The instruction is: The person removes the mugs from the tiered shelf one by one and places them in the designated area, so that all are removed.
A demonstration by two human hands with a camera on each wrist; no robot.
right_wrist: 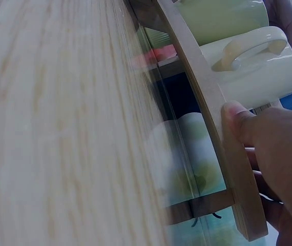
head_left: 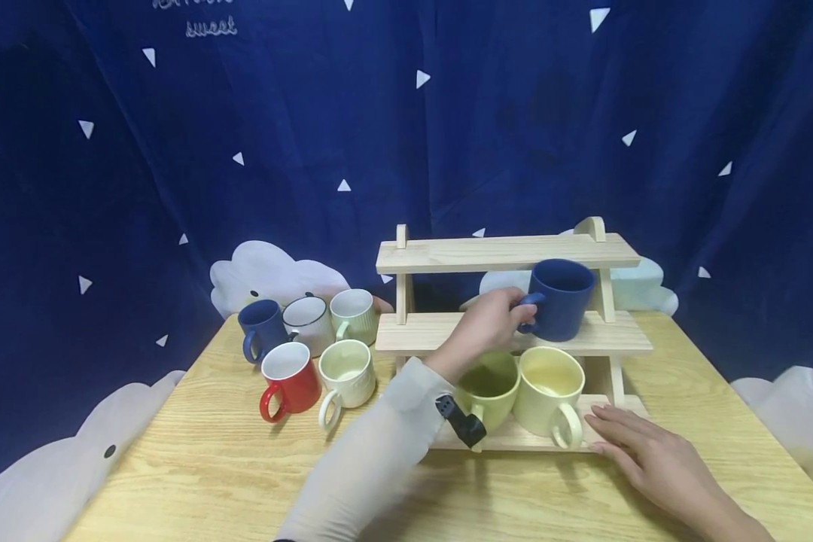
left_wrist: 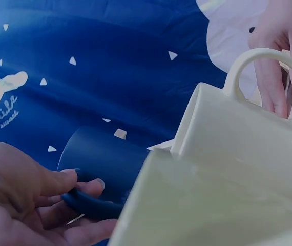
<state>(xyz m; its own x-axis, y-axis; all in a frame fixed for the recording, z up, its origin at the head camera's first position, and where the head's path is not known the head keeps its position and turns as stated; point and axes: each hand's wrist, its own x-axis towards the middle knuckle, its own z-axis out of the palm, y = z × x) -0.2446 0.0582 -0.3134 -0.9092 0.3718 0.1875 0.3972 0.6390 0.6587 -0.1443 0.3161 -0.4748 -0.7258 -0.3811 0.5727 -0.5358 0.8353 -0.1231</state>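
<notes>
One navy mug (head_left: 563,305), left hand (head_left: 489,322) pinching its handle (head_left: 534,299), is best kept level; right hand (head_left: 657,455), fingers extended, touches the wooden rack's (head_left: 508,254) front right corner.

My left hand (head_left: 489,320) forward and raised, curled in a grip; my right hand (head_left: 657,458) lower, fingers extended.

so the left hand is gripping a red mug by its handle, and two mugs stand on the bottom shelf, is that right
Not quite: the mug that the left hand grips is blue, not red, as the head view shows. The rest is right.
</notes>
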